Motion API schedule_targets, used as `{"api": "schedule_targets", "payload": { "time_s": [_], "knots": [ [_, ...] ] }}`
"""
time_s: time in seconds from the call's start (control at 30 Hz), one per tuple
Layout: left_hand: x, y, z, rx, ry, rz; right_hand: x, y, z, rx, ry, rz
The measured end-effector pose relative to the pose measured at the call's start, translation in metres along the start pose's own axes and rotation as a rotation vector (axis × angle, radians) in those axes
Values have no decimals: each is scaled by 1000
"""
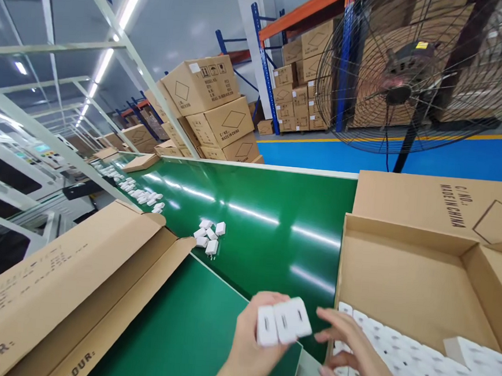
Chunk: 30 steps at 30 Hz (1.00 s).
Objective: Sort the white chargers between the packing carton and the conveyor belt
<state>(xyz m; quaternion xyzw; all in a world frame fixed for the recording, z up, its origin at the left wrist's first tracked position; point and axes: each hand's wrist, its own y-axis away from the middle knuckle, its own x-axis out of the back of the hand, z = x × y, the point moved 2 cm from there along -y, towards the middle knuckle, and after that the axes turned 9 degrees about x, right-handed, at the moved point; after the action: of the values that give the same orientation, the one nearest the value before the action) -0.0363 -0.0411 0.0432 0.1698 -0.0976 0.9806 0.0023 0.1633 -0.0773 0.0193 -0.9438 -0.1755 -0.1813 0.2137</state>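
1. the one view looks from the person's head, forward and down, with the left hand (pixel 247 344) and right hand (pixel 358 347) close, low in view.
2. it faces across the green surface (pixel 251 191), which recedes toward the upper left.
3. the open carton (pixel 400 278) is near, lower right; the fan (pixel 398 94) and racking (pixel 267 76) stand farther back.

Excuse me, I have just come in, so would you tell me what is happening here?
A person's left hand grips a few white blocks. The right hand is close by, fingers spread, holding nothing visible. To the right, a cardboard box is partly filled with rows of similar pieces, and a small cluster lies on the green surface.
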Motion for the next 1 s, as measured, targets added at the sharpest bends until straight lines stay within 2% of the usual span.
{"api": "schedule_targets", "payload": {
  "time_s": [0.07, 0.1, 0.17, 0.3, 0.4, 0.53, 0.67, 0.87, 1.0],
  "knots": [
    [-15, 25, 11, -277, 74, -94, 3, -2, -4, -27, -104, 9],
    [-20, 35, 13, -378, 86, -122, 3, -2, -6, -9, -133, -34],
    [-27, 47, 8, -463, 68, -127, 1, 0, -9, 25, -167, -126],
    [-33, 61, -15, -436, 14, -54, -6, 8, -3, 11, -207, -143],
    [-36, 68, -24, -530, -32, -32, -9, 12, 6, 6, -212, -116],
    [-38, 68, -21, -595, -53, -64, -5, 10, 10, 38, -199, -118],
    [-38, 67, -20, -573, -38, -93, 3, 0, 4, 46, -257, -124],
    [-40, 70, -22, -454, -18, -99, -1, -10, -4, -101, -358, -164],
    [-38, 68, -6, -441, -148, -89, 3, -12, -8, -100, -365, -181]
  ]
}}
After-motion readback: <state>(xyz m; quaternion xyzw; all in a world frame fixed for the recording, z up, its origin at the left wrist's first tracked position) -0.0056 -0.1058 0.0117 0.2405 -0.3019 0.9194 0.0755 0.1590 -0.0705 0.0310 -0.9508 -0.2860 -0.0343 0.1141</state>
